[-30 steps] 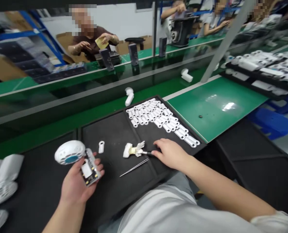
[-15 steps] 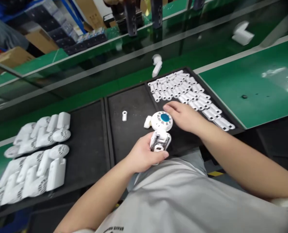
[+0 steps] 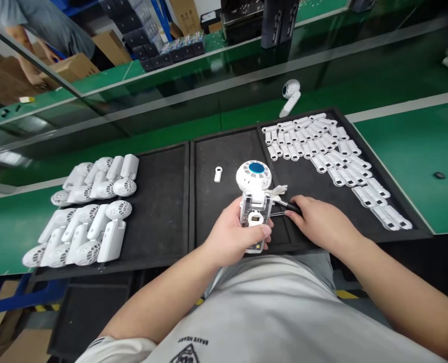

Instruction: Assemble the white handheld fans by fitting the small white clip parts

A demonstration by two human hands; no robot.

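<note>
The two-compartment tray (image 3: 229,151) lies on the desk (image 3: 401,141). In its left compartment: one faceplate (image 3: 218,174). In its right compartment: rows of faceplates (image 3: 336,158). To its left: a second tray (image 3: 161,201) bearing two groups of handheld fans (image 3: 112,242). Behind it: a lone fan (image 3: 291,103). Over its front: the held fan (image 3: 254,179) in the left hand (image 3: 229,237); rightward, the right hand (image 3: 320,219).

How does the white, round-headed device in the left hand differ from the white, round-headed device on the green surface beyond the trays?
The held device sits in the left hand; the far device lies on the green surface. The held device's handle shows clear casing; the far device's handle looks plain white. Both have rounded white heads joined to handles.
</note>
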